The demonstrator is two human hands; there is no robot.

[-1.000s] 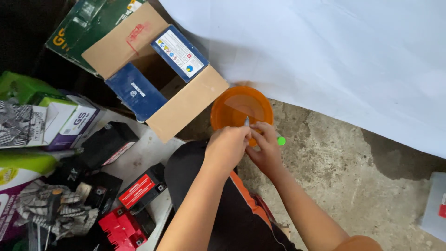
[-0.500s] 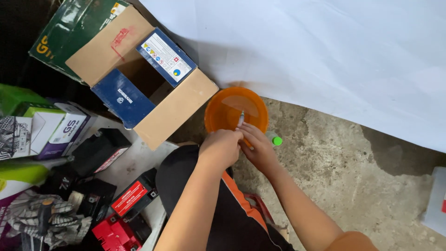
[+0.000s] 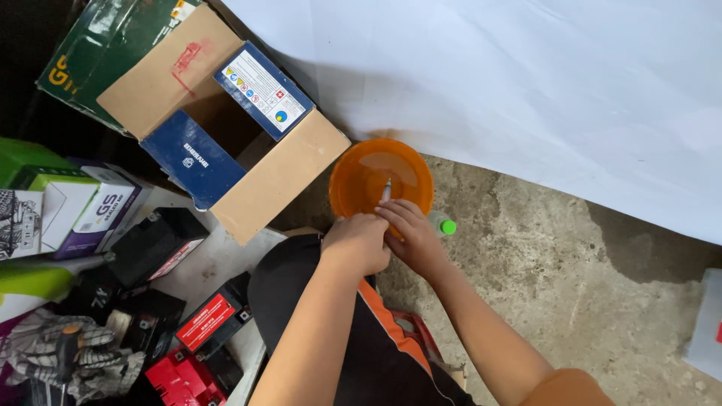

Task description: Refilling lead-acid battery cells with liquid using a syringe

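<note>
Hands meet over the near rim of an orange bowl [image 3: 361,180] on the concrete floor [image 3: 571,286], left hand [image 3: 357,242] clenched, right hand [image 3: 410,233] gripping a thin white stick [image 3: 386,191], small green-capped bottle [image 3: 444,224] just beside it.

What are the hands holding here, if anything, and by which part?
The left hand and right hand together grip a small bottle over the orange bowl. The hands hide its body; only its thin white tip shows, pointing into the bowl.
</note>
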